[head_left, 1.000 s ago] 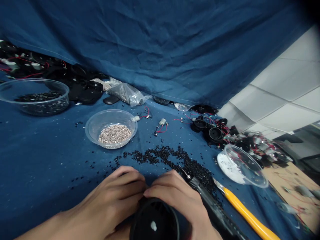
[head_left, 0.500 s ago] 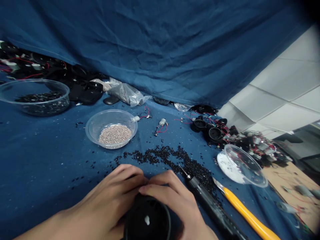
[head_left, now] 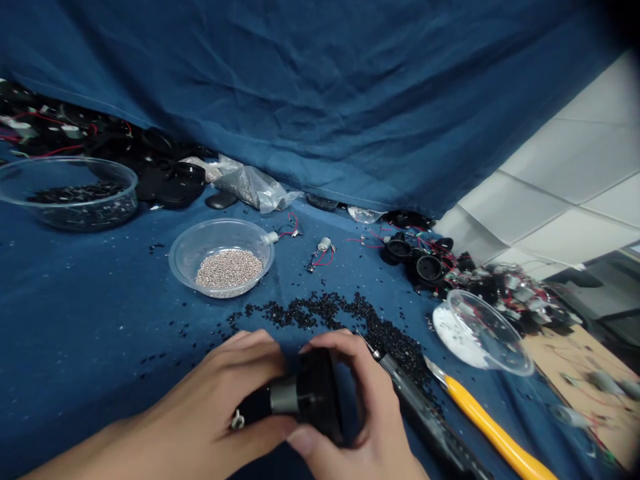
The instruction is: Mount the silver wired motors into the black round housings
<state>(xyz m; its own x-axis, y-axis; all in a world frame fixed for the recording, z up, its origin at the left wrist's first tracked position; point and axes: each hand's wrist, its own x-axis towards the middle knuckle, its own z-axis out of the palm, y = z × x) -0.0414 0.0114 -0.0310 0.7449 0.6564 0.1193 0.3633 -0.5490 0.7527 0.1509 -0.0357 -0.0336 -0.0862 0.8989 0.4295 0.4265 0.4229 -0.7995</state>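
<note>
Between my hands, low in the middle of the head view, is a round black plastic housing (head_left: 320, 397) with a silver cylindrical motor (head_left: 284, 398) in line with it. My left hand (head_left: 210, 393) curls around the motor end, thumb below and fingers above. A small pale fitting (head_left: 237, 419) shows by its thumb. On the other side, my right hand (head_left: 373, 407) grips the housing's wide rim between thumb and fingers. Close to the right hand lies a dark pen-shaped screwdriver (head_left: 425, 410). A knife with a yellow handle (head_left: 487, 420) lies beyond it.
Small black pieces (head_left: 320, 310) are strewn ahead of my hands. Behind them stands a clear bowl (head_left: 180, 250) of silvery bits. A larger bowl (head_left: 127, 193) holds black parts at left. A tub (head_left: 525, 360) with white material, black housings (head_left: 429, 268) and wired motors are at right.
The black housing has turned from its round face toward me to sideways, bringing the silver motor into view. My right hand has opened wider around the rim.
</note>
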